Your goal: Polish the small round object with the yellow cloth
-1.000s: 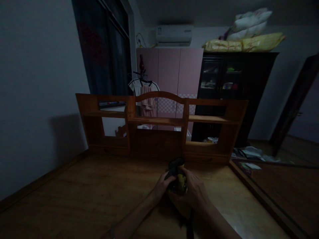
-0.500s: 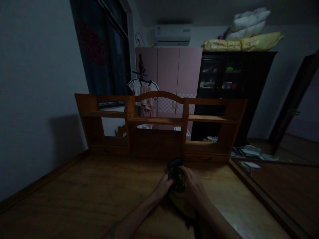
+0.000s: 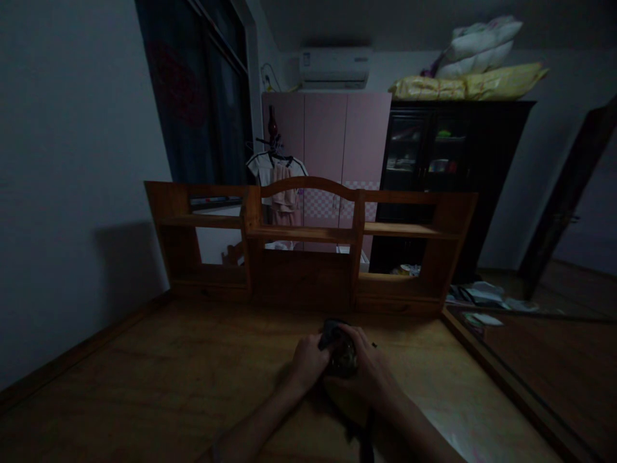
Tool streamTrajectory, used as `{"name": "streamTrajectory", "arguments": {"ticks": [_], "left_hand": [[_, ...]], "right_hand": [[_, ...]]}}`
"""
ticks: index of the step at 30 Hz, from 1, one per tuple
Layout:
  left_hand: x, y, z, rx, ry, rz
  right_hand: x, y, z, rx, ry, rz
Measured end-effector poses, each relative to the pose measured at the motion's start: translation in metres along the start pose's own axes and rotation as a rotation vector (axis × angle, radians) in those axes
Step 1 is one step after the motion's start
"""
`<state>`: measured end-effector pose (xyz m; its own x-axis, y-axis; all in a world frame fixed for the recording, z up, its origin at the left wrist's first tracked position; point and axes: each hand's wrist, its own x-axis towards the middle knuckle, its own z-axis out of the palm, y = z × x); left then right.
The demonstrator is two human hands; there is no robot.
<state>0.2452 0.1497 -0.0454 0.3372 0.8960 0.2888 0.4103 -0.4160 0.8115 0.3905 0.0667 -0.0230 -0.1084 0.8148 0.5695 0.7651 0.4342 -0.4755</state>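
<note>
A small dark object with a rounded far end (image 3: 341, 360) is between my two hands, above the bed board. Its middle looks shiny and mottled, but its kind is too dim to make out. My left hand (image 3: 311, 361) grips its left side, with the fingers curled and the thumb pressed in. On the right, my right hand (image 3: 369, 360) wraps round the other side. Below my hands, a yellowish part (image 3: 349, 402) and a dark strap (image 3: 367, 437) trail toward me, partly hidden by my right forearm.
The wooden bed board (image 3: 193, 373) spreads beneath my hands. Ahead stands a wooden headboard shelf (image 3: 303, 235) with several compartments. A wall (image 3: 81, 193) borders the left, and a raised side rail (image 3: 491, 373) runs along the right. Behind are a pink wardrobe (image 3: 325, 135) and a dark cabinet (image 3: 457, 154).
The dark object's far end has dipped toward me and slightly left. My left hand has turned, bringing its knuckles up, while my right hand still holds the other side.
</note>
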Motion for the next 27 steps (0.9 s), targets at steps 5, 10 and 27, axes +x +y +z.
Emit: {"name": "streamTrajectory", "arguments": {"ticks": [5,10,27], "left_hand": [[0.000,-0.001,-0.003,0.129,0.027,-0.056],[-0.001,-0.002,-0.002,0.230,0.023,-0.026],[-0.001,-0.005,0.009,0.046,0.034,0.068]], "right_hand": [[-0.001,0.000,0.001,-0.036,0.018,-0.001],[-0.001,0.002,0.002,-0.097,0.051,-0.007],[0.000,0.005,0.004,-0.131,0.115,0.014]]}}
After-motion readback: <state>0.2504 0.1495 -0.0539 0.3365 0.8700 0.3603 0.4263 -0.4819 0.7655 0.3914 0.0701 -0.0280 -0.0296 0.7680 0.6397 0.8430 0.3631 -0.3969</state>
